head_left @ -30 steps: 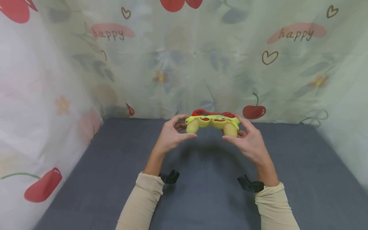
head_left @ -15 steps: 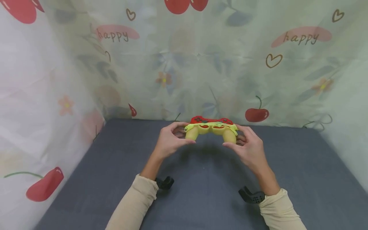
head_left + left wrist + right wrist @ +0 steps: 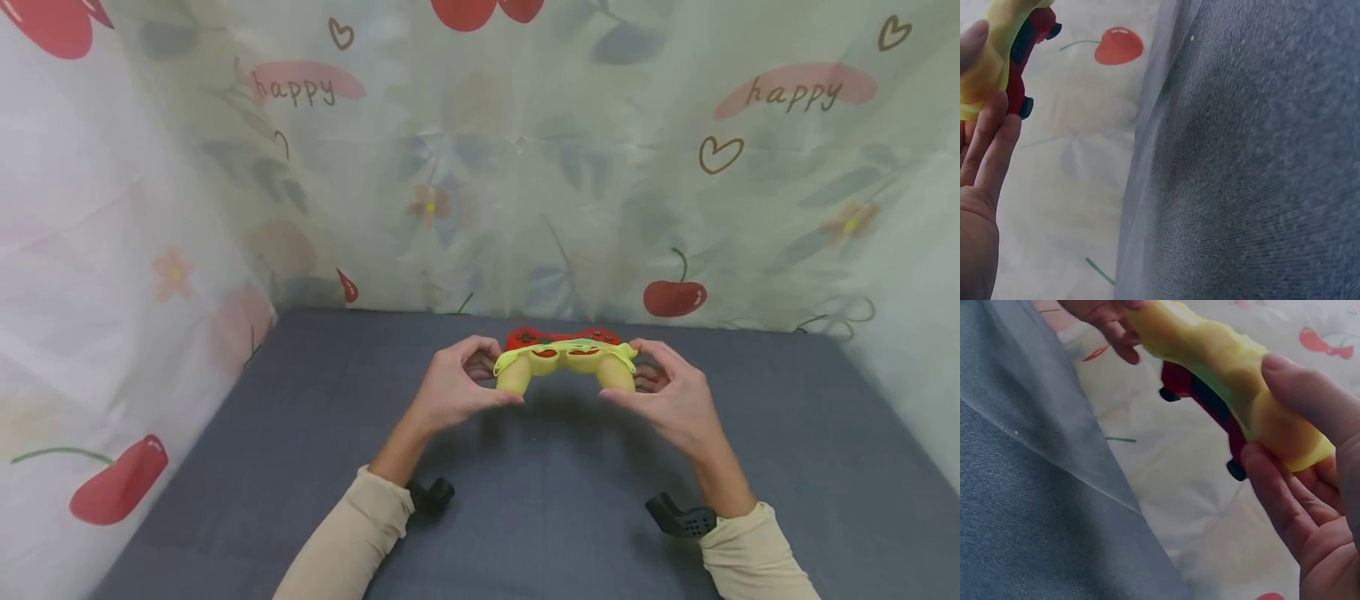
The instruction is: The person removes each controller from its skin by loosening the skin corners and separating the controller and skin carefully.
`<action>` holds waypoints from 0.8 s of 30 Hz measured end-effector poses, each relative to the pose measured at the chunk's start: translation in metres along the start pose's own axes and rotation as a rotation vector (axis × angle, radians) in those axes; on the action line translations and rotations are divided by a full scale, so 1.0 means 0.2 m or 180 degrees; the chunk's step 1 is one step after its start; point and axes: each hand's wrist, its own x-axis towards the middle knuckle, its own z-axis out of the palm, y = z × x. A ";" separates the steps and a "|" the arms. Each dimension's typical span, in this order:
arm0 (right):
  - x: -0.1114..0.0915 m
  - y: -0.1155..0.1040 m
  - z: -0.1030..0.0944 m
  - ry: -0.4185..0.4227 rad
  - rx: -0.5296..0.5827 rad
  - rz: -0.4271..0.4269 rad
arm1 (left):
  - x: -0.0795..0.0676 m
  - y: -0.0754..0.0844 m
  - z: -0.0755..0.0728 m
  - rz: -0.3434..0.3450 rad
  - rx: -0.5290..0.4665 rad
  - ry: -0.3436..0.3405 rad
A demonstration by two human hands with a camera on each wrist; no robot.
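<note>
Between my two hands is a red game controller point(image 3: 522, 338) with black buttons, held up above the table. A stretchy yellow sleeve point(image 3: 617, 373) covers both its grips and part of its body; the red face along the far edge stays bare. My left hand point(image 3: 456, 383) pinches the left grip through the sleeve, thumb below and fingers beyond. On the opposite side my right hand point(image 3: 678, 400) holds the right grip likewise. In the right wrist view, the thumb presses the yellow sleeve point(image 3: 1235, 365), while dark thumbsticks point(image 3: 1235, 470) stick out from the bare red side.
Dark grey cloth covers the table point(image 3: 536, 517). A pale curtain point(image 3: 480, 167) printed with cherries, hearts and flowers stands behind the table and along its sides. Black wrist-worn devices point(image 3: 681, 517) sit at both cuffs.
Both hands have lowered the controller together, nearer the person and slightly to the right. The head view has shifted a little. How the sleeve sits looks much the same.
</note>
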 end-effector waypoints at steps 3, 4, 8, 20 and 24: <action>0.00 0.00 -0.02 -0.0107 0.0005 0.0061 | 0.00 0.00 0.00 0.0053 0.0012 -0.0082; 0.01 0.00 -0.02 -0.0146 -0.0002 0.0095 | 0.00 0.00 0.00 0.0066 0.0021 -0.0100; 0.01 0.00 -0.03 -0.0327 -0.0061 0.0340 | 0.00 -0.01 -0.01 0.0073 0.0119 -0.0169; 0.00 0.11 0.03 -0.0656 -0.0134 0.0897 | -0.01 -0.12 -0.01 -0.0087 0.0692 -0.0288; -0.01 0.17 0.07 -0.0776 -0.0010 0.1029 | -0.01 -0.15 -0.02 -0.0169 0.0889 -0.0319</action>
